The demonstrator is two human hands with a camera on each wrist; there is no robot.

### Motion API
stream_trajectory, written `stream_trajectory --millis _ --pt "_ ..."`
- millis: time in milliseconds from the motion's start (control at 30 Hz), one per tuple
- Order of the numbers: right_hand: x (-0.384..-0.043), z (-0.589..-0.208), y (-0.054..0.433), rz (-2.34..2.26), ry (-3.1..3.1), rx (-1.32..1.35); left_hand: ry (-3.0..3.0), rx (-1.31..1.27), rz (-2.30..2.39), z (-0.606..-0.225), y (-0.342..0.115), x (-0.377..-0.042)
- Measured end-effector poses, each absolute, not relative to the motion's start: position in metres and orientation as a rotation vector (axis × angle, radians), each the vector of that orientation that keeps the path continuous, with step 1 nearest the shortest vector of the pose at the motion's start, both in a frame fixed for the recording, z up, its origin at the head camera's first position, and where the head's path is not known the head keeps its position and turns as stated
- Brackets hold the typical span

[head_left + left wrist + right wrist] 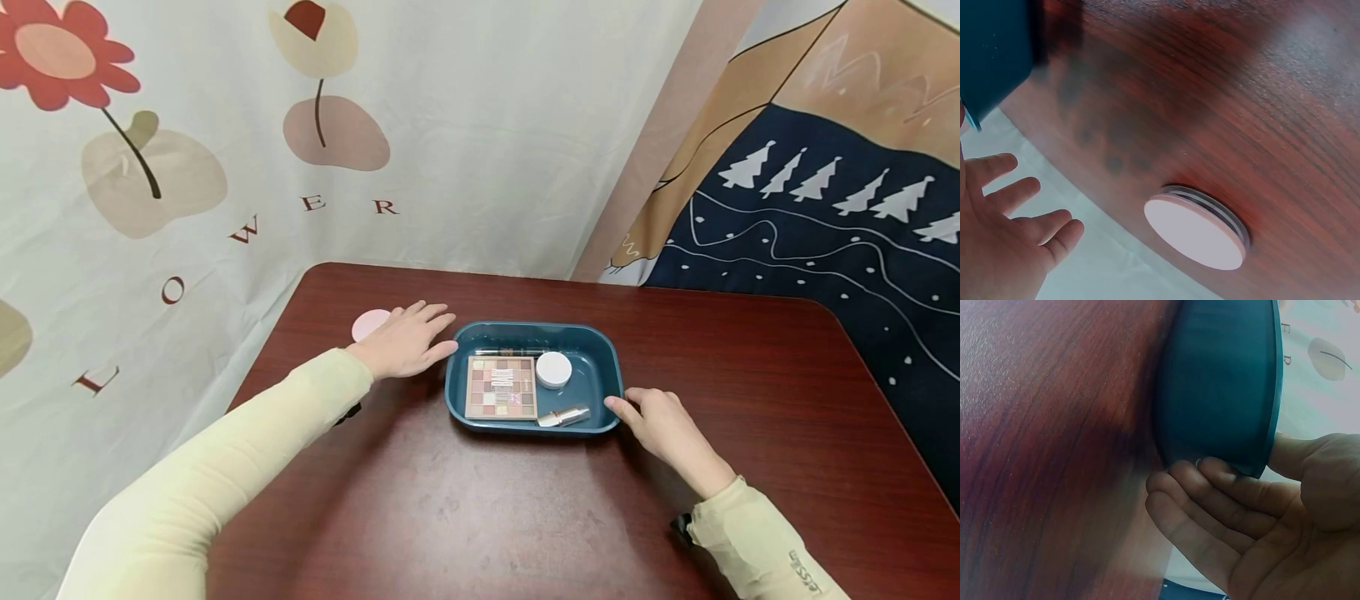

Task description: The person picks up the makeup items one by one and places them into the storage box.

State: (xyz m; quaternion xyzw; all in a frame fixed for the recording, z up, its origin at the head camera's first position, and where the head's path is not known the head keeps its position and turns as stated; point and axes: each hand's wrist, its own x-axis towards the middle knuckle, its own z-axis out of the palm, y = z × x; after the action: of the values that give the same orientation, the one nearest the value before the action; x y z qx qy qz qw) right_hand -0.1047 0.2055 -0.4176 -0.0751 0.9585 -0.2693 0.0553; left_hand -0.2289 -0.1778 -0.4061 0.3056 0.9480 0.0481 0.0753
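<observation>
A teal rectangular tray (592, 332) stands on the table, holding an eyeshadow palette (501, 387), a round white jar (553, 370) and a lipstick (564, 416). A slim dark item (510, 352) lies along its back wall, its kind unclear. My right hand (663, 425) grips the tray's right end, thumb over the rim and fingers curled against the outer wall (1216, 381). At the opposite end, my left hand (405, 340) has its fingers spread, the thumb tip by the rim. Behind the left wrist lies a flat round pink-topped item (1196, 231), partly hidden in the head view.
The dark red wood-grain table (495, 517) extends around the tray. A white curtain with flower prints (480, 125) hangs behind the table's back edge. To the right hangs a navy cloth with white tree prints (810, 225).
</observation>
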Motion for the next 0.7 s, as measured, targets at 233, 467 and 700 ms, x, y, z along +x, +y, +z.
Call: stream_trajectory --millis 233,467,700 --pt "-0.104 -0.417 0.205 -0.821 2.905 -0.220 2.860 0.854 0.157 -0.409 -0.187 -0.233" --pt "-0.105 -0.417 0.205 -0.815 2.918 -0.238 2.878 0.804 0.147 -0.411 -0.196 -0.234" --pt "-0.105 -0.417 0.205 -0.817 2.920 -0.232 2.874 0.743 0.123 -0.414 -0.203 -0.237"
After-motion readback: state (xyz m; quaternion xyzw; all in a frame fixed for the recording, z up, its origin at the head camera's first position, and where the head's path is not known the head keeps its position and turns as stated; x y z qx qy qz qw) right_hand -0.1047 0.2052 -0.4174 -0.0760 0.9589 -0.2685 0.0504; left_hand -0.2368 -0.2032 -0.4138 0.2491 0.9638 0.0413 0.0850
